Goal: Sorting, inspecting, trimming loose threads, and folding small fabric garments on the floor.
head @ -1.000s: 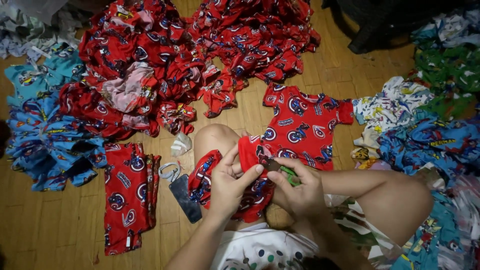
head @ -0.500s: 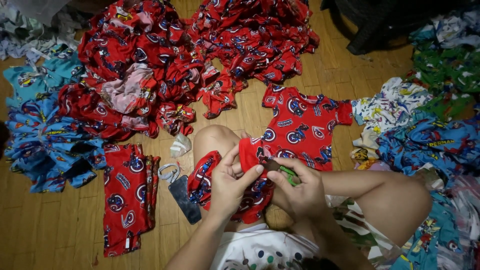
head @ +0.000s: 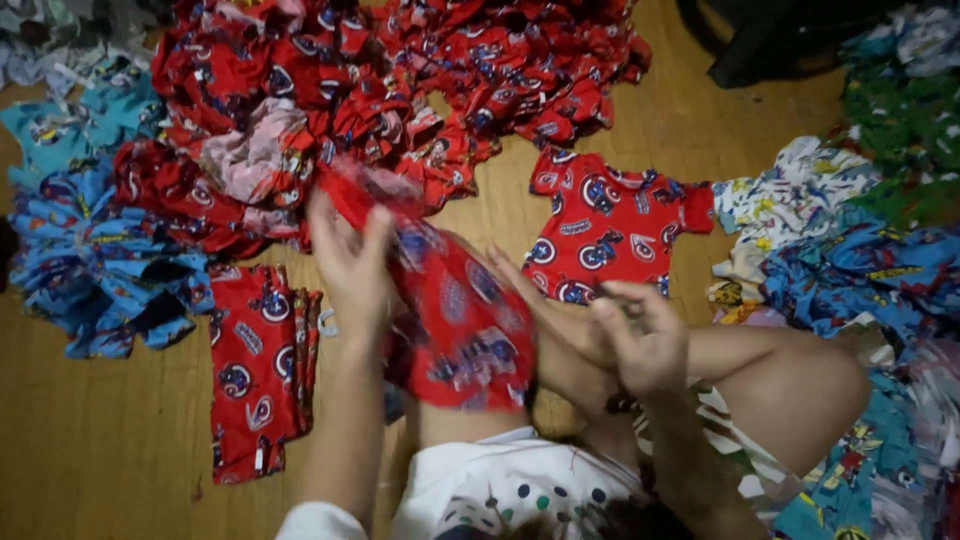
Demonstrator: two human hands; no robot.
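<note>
Leftmost, blue printed garments [head: 85, 270] lie crumpled on the wooden floor [head: 90, 450], soft cotton in loose folds. Beside them a folded red stack [head: 255, 365] lies flat, oblong, printed with round emblems. Above it a big red heap [head: 330, 110] sprawls, tangled, one pale pink inside-out piece showing among the folds.

Left hand [head: 350, 265] is raised over the knee, fingers closed on the top edge of a red garment [head: 455, 315]; the cloth hangs down from the grip, blurred, draped across the person's lap and thigh. It hides part of the leg and the floor behind it.

Right hand [head: 640, 340] sits just beside the cloth's lower right edge, fingers curled narrow; whether it pinches anything I cannot tell.

Beyond the hands a small red shirt [head: 610, 225] lies spread flat, short sleeves out. Further right, a white patterned piece [head: 790, 205], green garments [head: 900, 130] above it and more blue cloth [head: 870, 275], all rumpled, crowding the bent right knee.
</note>
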